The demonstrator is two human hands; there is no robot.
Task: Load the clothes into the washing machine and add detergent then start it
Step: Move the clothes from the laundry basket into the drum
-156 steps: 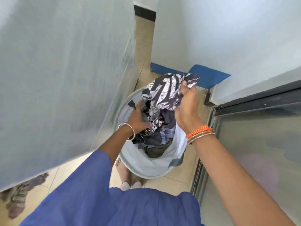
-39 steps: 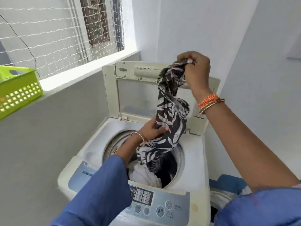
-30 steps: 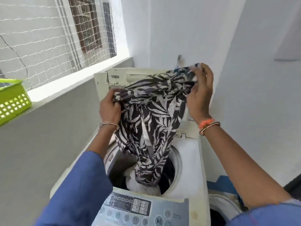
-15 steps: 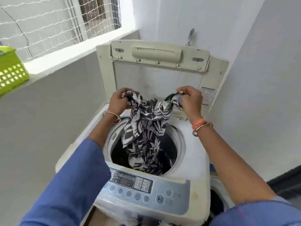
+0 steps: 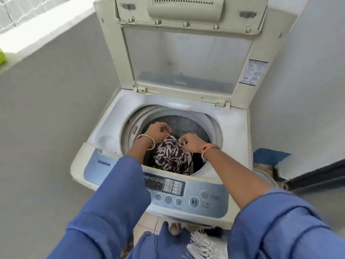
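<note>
A: Nearest the camera, low in the frame, what is there?
B: Two blue sleeves (image 5: 112, 208), soft woven cloth, one on each arm, and a bit of black-and-white fabric (image 5: 205, 243) at the bottom edge, too blurred to tell more.

A: Next out?
B: One control panel (image 5: 186, 193) of grey-blue plastic, curved, with round buttons and a block of small square keys. It fronts one top-loading washing machine (image 5: 104, 131), cream and white, smooth and hard.

A: And the hands?
B: Two, both down inside the round drum (image 5: 188, 122) at mid frame. The left hand (image 5: 158, 131) has its fingers curled, knuckles up, pinching the top of one leaf-printed garment (image 5: 172, 157). The right hand (image 5: 190, 143) is likewise curled and grips the same garment's upper edge just beside it. One thin bangle (image 5: 147, 143) circles the left wrist; orange and metal bracelets (image 5: 209, 148) circle the right, their count unclear.

A: Where does the garment lie?
B: In the drum, bunched, dark with pale leaves, hanging below both hands.

A: Farthest?
B: One lid (image 5: 186, 53), upright at the top, with a clear rectangular window and one sticker (image 5: 253, 71) at its right edge.
</note>
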